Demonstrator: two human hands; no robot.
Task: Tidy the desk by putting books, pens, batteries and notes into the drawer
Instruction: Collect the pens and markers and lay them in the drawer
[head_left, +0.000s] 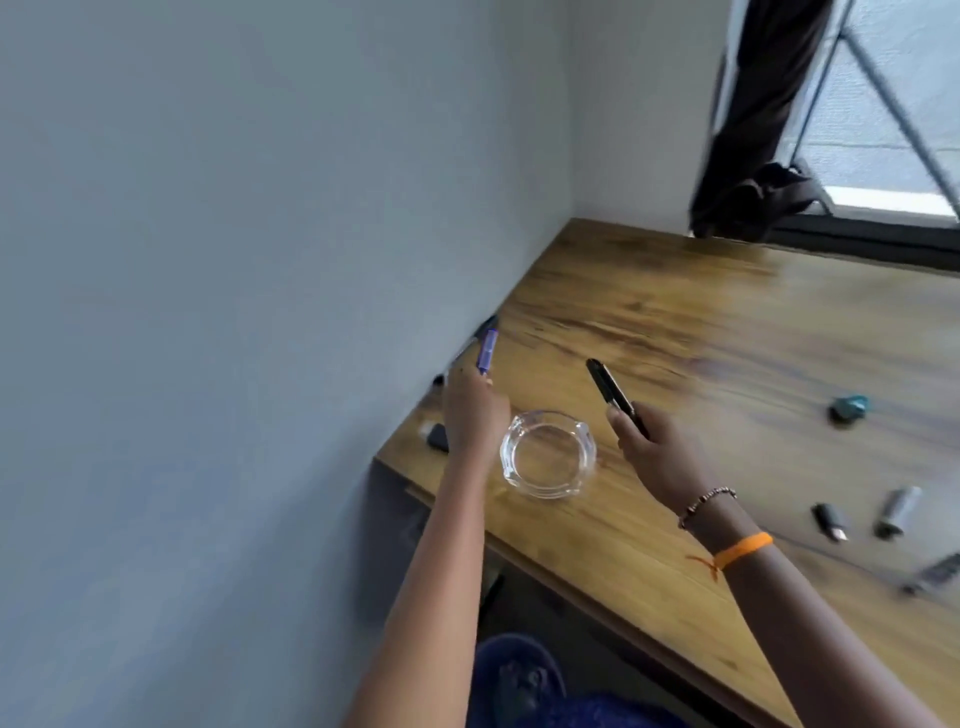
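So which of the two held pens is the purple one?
The purple pen is in the left hand, by the wall; the right hand holds the black pen.

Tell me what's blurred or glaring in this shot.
Head view: motion blur smears the small objects at right and the dark curtain; window light is washed out; glare sheens the desk; the glass ashtray stays fairly legible.

My wooden desk (727, 332), with a glass ashtray (546, 454), scattered batteries (896, 512) and a teal thing (848, 409).
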